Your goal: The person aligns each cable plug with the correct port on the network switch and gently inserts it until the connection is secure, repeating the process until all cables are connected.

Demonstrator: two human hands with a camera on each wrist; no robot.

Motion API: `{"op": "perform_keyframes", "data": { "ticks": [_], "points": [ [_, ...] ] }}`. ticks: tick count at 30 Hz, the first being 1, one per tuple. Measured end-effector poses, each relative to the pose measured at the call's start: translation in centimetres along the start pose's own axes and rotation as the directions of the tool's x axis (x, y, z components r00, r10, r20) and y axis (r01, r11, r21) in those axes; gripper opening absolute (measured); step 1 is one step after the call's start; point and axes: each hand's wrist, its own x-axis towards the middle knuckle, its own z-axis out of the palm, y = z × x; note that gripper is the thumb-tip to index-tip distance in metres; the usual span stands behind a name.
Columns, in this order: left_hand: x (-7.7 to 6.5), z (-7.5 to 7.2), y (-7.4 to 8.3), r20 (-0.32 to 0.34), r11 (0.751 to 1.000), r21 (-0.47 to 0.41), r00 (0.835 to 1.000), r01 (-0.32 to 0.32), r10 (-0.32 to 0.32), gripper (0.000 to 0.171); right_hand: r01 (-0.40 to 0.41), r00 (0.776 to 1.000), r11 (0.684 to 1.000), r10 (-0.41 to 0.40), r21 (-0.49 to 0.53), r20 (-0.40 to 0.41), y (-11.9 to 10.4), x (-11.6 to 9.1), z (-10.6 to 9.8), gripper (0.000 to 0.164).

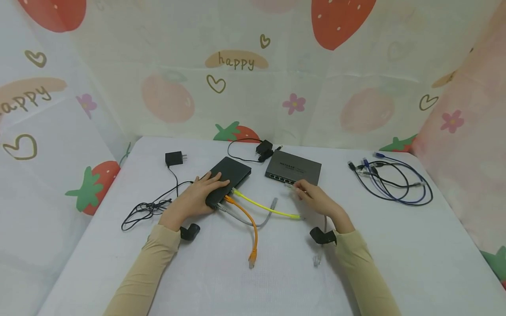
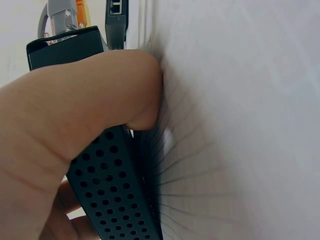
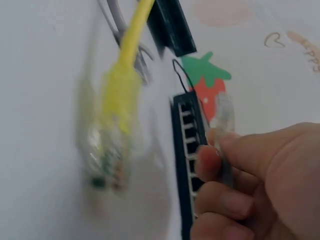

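My left hand [image 1: 199, 193] holds a black network switch [image 1: 236, 171], fingers over its top and thumb [image 2: 135, 75] bent across its perforated side [image 2: 112, 185]. Yellow [image 1: 265, 206], orange [image 1: 251, 217] and grey [image 1: 241, 217] Ethernet cables run out of its front, their other ends loose. My right hand [image 1: 316, 197] pinches the clear plug [image 3: 224, 112] of another grey Ethernet cable close in front of the ports of a dark grey NETGEAR switch [image 1: 294, 166]. That cable's other plug [image 1: 317, 260] lies below the right wrist.
At the left lies a black power adapter [image 1: 174, 158] with its tangled cord [image 1: 146, 210]. A second adapter [image 1: 264, 148] sits behind the switches. Coiled blue and black cables [image 1: 395, 180] lie at the right. Printed cloth [image 1: 245, 96] walls the table at the back and sides.
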Motion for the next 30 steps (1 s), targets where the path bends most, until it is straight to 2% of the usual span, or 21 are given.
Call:
{"op": "perform_keyframes", "data": {
  "ticks": [3, 5, 7, 9, 12, 15, 19, 22, 25, 30],
  "points": [
    [0.0, -0.1, 0.0, 0.002, 1.000, -0.002, 1.000, -0.001, 0.001, 0.089, -0.012, 1.000, 1.000, 0.012, 0.013, -0.026, 0.0, 0.3, 0.6, 0.028],
    [0.0, -0.1, 0.0, 0.006, 1.000, -0.003, 1.000, 0.002, -0.002, 0.089, -0.046, 0.998, 0.998, 0.048, 0.035, -0.051, -0.1, 0.5, 0.9, 0.030],
    [0.1, -0.1, 0.0, 0.009, 1.000, -0.004, 1.000, 0.003, -0.003, 0.089, -0.085, 0.994, 0.992, 0.091, 0.088, -0.066, -0.1, 0.7, 1.2, 0.032],
    [0.1, -0.1, 0.0, 0.010, 1.000, -0.006, 1.000, 0.003, -0.003, 0.088, -0.113, 0.991, 0.977, 0.125, 0.181, -0.056, -0.3, 0.8, 1.5, 0.033],
    [0.1, -0.1, 0.0, 0.006, 1.000, -0.008, 1.000, 0.000, 0.000, 0.088, -0.132, 0.989, 0.936, 0.144, 0.327, -0.014, -0.4, 1.0, 1.6, 0.035],
    [0.1, -0.1, -0.1, -0.002, 1.000, -0.005, 1.000, -0.005, 0.005, 0.088, -0.144, 0.989, 0.871, 0.149, 0.469, 0.027, -0.9, 1.2, 1.6, 0.038],
    [0.2, -0.1, -0.2, -0.006, 1.000, -0.004, 1.000, -0.004, 0.004, 0.088, -0.166, 0.985, 0.786, 0.156, 0.595, 0.069, -1.6, 1.4, 1.8, 0.042],
    [0.2, 0.0, -0.1, 0.000, 1.000, -0.003, 1.000, 0.000, 0.000, 0.088, -0.190, 0.981, 0.737, 0.169, 0.649, 0.096, -2.0, 1.6, 2.0, 0.042],
    [0.2, 0.0, -0.1, 0.009, 1.000, -0.004, 1.000, 0.004, -0.004, 0.089, -0.216, 0.975, 0.701, 0.191, 0.680, 0.112, -2.3, 1.8, 2.3, 0.043],
    [0.1, 0.2, -0.3, 0.014, 1.000, -0.005, 1.000, 0.008, -0.008, 0.089, -0.241, 0.970, 0.672, 0.195, 0.700, 0.147, -2.8, 2.3, 2.7, 0.044]
  ]
}}
